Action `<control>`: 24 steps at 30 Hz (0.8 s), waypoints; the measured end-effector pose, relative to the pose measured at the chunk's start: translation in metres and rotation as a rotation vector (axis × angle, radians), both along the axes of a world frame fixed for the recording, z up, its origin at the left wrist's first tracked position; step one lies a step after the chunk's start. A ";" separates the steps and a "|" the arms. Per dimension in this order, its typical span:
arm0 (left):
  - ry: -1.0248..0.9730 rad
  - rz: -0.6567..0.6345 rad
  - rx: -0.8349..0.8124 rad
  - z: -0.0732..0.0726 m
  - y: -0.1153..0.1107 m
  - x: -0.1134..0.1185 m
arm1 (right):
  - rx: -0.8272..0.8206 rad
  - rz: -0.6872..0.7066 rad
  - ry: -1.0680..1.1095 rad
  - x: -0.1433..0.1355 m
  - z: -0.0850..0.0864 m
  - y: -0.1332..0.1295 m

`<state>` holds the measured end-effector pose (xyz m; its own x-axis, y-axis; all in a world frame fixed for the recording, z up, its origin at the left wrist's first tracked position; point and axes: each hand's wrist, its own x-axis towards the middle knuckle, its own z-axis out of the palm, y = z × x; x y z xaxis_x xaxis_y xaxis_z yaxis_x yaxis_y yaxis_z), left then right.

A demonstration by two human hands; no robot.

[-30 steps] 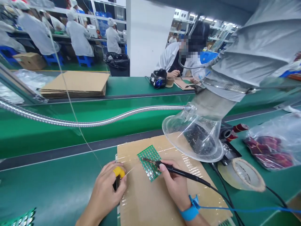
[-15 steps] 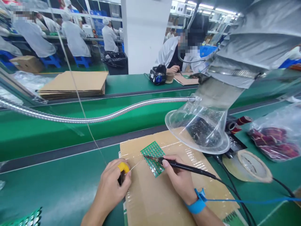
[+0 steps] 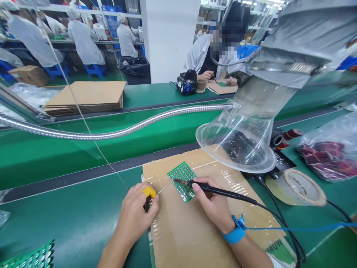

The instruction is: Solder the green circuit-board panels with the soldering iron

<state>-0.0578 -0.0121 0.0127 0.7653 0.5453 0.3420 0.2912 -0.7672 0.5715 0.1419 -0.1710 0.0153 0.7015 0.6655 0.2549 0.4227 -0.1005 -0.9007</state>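
My right hand [image 3: 211, 199] is closed round the handle of a black soldering iron [image 3: 223, 191], whose tip touches a green circuit board [image 3: 182, 180] with rows of small shiny pads. A blue wrist strap [image 3: 234, 231] circles that wrist. Between the thumb and forefinger of my left hand [image 3: 141, 208] is pinched a thin solder wire [image 3: 165, 188]; its end reaches the board close to the iron's tip. Yellow tape [image 3: 150, 192] wraps my left forefinger. Beneath the board lies a tape-covered cardboard sheet [image 3: 189, 238].
A clear fume hood [image 3: 237, 149] hangs just beyond the board. At right are a roll of tape [image 3: 304, 186] and a plastic bag of dark red parts [image 3: 329, 152]. More circuit boards [image 3: 30, 257] lie at lower left. Across the bench, a co-worker [image 3: 203, 56] sits near stacked cardboard [image 3: 86, 95].
The iron's tip has shifted slightly right and inward on the board. My left hand has followed a little to the right with the wire. The whole view has tilted slightly.
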 end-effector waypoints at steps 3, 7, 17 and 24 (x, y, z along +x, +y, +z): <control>-0.007 0.014 0.009 0.000 0.000 -0.001 | 0.033 -0.017 0.010 0.000 -0.002 -0.001; -0.010 0.017 0.007 0.000 0.000 0.000 | 0.039 -0.021 0.022 0.000 0.000 -0.001; 0.013 0.033 0.029 0.002 -0.002 0.000 | 0.014 -0.013 0.053 0.000 -0.001 0.000; 0.025 0.118 0.098 0.006 0.007 0.012 | 0.084 -0.098 0.160 0.002 -0.005 0.000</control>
<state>-0.0460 -0.0054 0.0191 0.7066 0.5971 0.3797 0.3963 -0.7785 0.4867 0.1439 -0.1712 0.0098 0.7977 0.5733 0.1869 0.2655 -0.0556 -0.9625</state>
